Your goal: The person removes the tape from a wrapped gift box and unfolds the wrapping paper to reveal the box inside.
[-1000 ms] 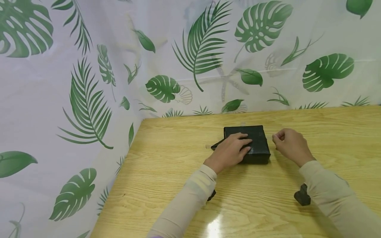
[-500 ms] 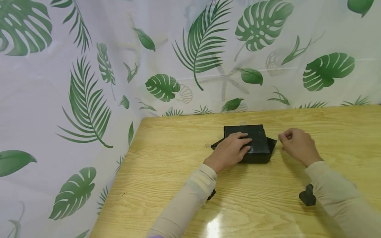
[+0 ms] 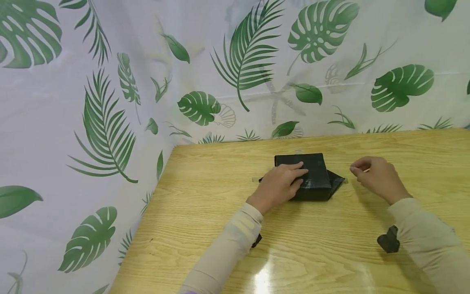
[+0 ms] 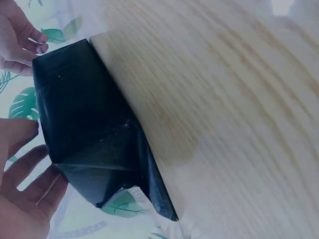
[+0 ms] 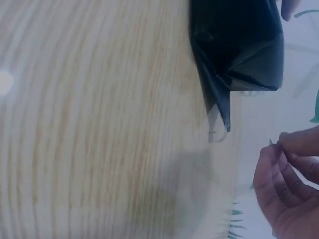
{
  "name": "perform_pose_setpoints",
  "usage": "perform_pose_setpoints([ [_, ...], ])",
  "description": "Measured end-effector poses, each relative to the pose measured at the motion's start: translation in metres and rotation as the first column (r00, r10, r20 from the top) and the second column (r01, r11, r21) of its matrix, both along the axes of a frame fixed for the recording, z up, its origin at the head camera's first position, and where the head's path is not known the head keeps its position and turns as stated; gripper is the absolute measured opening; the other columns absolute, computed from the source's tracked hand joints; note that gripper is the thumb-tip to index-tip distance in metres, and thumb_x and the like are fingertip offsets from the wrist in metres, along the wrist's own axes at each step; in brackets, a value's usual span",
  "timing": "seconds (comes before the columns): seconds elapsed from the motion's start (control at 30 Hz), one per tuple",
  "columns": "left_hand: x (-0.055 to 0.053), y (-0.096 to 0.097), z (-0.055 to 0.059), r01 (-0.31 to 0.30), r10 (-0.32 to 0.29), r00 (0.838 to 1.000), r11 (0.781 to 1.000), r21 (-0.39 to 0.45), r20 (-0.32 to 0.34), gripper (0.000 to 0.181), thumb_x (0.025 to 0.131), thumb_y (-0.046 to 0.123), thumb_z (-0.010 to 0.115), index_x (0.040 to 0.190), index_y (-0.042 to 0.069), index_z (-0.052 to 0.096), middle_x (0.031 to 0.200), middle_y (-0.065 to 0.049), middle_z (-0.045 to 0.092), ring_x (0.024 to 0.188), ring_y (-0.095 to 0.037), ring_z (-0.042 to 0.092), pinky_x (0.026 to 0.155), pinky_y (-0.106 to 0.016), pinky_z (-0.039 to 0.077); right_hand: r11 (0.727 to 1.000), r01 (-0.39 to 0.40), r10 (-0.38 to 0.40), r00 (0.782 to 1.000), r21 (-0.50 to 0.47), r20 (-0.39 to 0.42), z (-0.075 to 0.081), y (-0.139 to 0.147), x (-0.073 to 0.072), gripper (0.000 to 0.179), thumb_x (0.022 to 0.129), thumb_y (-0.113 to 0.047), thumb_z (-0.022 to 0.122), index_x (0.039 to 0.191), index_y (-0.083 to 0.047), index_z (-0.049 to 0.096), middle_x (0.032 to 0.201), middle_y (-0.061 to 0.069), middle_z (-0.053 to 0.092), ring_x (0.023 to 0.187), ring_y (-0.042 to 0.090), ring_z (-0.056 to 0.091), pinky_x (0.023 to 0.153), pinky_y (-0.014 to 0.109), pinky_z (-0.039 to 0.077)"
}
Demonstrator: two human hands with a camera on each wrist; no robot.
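Pressing flat with straight fingers, the left hand [image 3: 282, 184] is holding down a black wrapped box [image 3: 312, 179] in the middle of the wooden table [image 3: 205, 228], while the right hand [image 3: 378, 177] is hovering just beside it, fingertips pinched together on something too small to make out. Showing what the head view is hiding, the right wrist camera is catching a loose triangular flap [image 5: 219, 94] of the wrapping sticking out with clear tape [image 5: 215, 130] at its tip, and behind the table a leaf-printed curtain [image 3: 110, 102] is hanging.
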State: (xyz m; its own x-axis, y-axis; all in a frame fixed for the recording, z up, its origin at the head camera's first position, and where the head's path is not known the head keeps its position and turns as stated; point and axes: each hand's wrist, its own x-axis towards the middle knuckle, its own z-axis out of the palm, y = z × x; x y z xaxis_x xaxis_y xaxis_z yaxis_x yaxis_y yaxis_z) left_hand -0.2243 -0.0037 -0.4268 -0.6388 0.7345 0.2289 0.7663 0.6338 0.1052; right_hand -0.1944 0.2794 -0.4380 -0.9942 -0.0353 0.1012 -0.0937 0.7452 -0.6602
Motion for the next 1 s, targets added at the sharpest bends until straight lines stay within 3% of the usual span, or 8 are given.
perform_pose_setpoints([
  [0.1, -0.001, -0.008, 0.001, 0.002, -0.005, 1.000, 0.993, 0.114, 0.026, 0.031, 0.105, 0.020, 0.059, 0.134, 0.014, 0.068, 0.141, -0.002, 0.061, 0.109, -0.011, 0.066, 0.083, -0.016, 0.051, 0.999, -0.024, 0.025, 1.000, -0.025, 0.015, 0.000, -0.004, -0.003, 0.029, 0.103, -0.019, 0.060, 0.114, 0.007, 0.068, 0.102, 0.023, 0.069, 0.078, 0.020, 0.066, 0.058, 0.031, 0.053],
  [0.13, -0.001, -0.011, 0.000, -0.015, 0.010, 0.999, 0.989, 0.150, 0.033, 0.029, 0.105, 0.019, 0.059, 0.132, 0.014, 0.069, 0.136, -0.002, 0.064, 0.111, -0.011, 0.064, 0.088, -0.017, 0.050, 0.999, -0.036, 0.037, 0.999, -0.036, 0.025, 0.001, -0.006, -0.004, 0.030, 0.103, -0.019, 0.060, 0.115, 0.007, 0.068, 0.104, 0.024, 0.069, 0.081, 0.022, 0.067, 0.059, 0.031, 0.054],
  [0.2, -0.002, -0.019, -0.001, -0.075, 0.059, 0.996, 0.970, 0.230, 0.072, 0.025, 0.105, 0.017, 0.058, 0.126, 0.014, 0.071, 0.124, -0.001, 0.068, 0.109, -0.012, 0.063, 0.094, -0.021, 0.050, 0.996, -0.062, 0.064, 0.997, -0.058, 0.047, 0.001, -0.010, -0.006, 0.031, 0.103, -0.018, 0.060, 0.118, 0.007, 0.067, 0.107, 0.025, 0.069, 0.085, 0.027, 0.068, 0.062, 0.032, 0.055],
  [0.33, -0.005, -0.037, -0.005, -0.239, 0.169, 0.958, 0.918, 0.317, 0.233, 0.020, 0.104, 0.013, 0.057, 0.117, 0.012, 0.072, 0.107, 0.000, 0.066, 0.086, -0.009, 0.059, 0.075, -0.020, 0.051, 0.990, -0.124, 0.129, 0.989, -0.067, 0.072, -0.004, -0.016, -0.012, 0.031, 0.102, -0.015, 0.061, 0.121, 0.009, 0.066, 0.111, 0.026, 0.069, 0.094, 0.036, 0.068, 0.071, 0.039, 0.058],
  [0.47, -0.008, -0.047, -0.011, -0.311, 0.204, 0.909, 0.912, 0.266, 0.362, 0.018, 0.104, 0.012, 0.058, 0.115, 0.008, 0.072, 0.101, -0.001, 0.068, 0.082, -0.006, 0.060, 0.069, -0.018, 0.051, 0.984, -0.169, 0.173, 0.982, -0.056, 0.078, -0.012, -0.023, -0.018, 0.027, 0.099, -0.008, 0.064, 0.119, 0.010, 0.067, 0.110, 0.025, 0.069, 0.098, 0.039, 0.067, 0.076, 0.044, 0.058],
  [0.77, -0.014, -0.050, -0.024, -0.354, 0.235, 0.827, 0.923, 0.148, 0.510, 0.024, 0.102, 0.011, 0.062, 0.124, 0.004, 0.070, 0.106, -0.003, 0.071, 0.090, -0.010, 0.065, 0.077, -0.022, 0.054, 0.978, -0.203, 0.209, 0.966, -0.055, 0.151, -0.023, -0.026, -0.024, 0.032, 0.095, 0.000, 0.058, 0.121, 0.018, 0.061, 0.114, 0.033, 0.064, 0.101, 0.043, 0.065, 0.075, 0.044, 0.058],
  [0.87, -0.017, -0.050, -0.029, -0.358, 0.248, 0.816, 0.926, 0.119, 0.522, 0.024, 0.102, 0.012, 0.062, 0.123, 0.004, 0.071, 0.108, -0.004, 0.071, 0.095, -0.013, 0.065, 0.081, -0.025, 0.054, 0.977, -0.205, 0.213, 0.963, -0.061, 0.165, -0.025, -0.026, -0.023, 0.032, 0.095, 0.000, 0.055, 0.122, 0.018, 0.061, 0.116, 0.033, 0.064, 0.101, 0.042, 0.065, 0.075, 0.040, 0.058],
  [1.0, -0.019, -0.050, -0.032, -0.337, 0.248, 0.817, 0.938, 0.083, 0.521, 0.024, 0.102, 0.013, 0.062, 0.124, 0.006, 0.071, 0.112, -0.004, 0.069, 0.103, -0.016, 0.065, 0.086, -0.028, 0.054, 0.977, -0.201, 0.212, 0.961, -0.076, 0.178, -0.028, -0.025, -0.023, 0.033, 0.095, 0.001, 0.054, 0.123, 0.018, 0.060, 0.116, 0.033, 0.064, 0.100, 0.041, 0.066, 0.073, 0.036, 0.057],
])
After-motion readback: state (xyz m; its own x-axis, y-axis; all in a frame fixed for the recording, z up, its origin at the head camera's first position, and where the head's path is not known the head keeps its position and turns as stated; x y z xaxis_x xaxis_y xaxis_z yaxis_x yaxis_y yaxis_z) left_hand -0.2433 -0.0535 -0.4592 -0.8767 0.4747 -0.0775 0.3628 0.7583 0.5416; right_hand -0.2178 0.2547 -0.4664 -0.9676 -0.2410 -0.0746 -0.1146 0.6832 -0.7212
